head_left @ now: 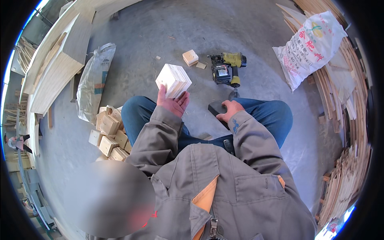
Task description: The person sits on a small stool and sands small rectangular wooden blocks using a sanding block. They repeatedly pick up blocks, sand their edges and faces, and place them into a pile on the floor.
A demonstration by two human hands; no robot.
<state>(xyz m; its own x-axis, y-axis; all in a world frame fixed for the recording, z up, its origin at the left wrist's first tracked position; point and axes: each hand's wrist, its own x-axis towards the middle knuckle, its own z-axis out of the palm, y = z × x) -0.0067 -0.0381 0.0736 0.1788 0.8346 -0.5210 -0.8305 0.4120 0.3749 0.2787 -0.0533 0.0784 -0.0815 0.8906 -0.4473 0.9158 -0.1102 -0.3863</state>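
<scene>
My left hand (173, 105) is closed on a squarish block of layered wood (173, 80), held up in front of my left knee with the thumb on its near face and the fingers underneath. In front of my right thigh, my right hand (233, 109) grips a dark grey rectangular block (218, 109), whose exact kind I cannot make out. A yellow and black nail gun (231, 66) lies on the floor beyond the right hand. Left of the nail gun sit a smaller wooden block (190, 57) and a thin wood offcut (201, 65).
Beside my left knee is a heap of layered wooden blocks (109, 125). A translucent plastic bag (95, 82) stands near large plywood boards (66, 66) at the left. To the right, a white woven sack (310, 48) leans by stacked wood strips (340, 180). Another person (19, 143) appears far left.
</scene>
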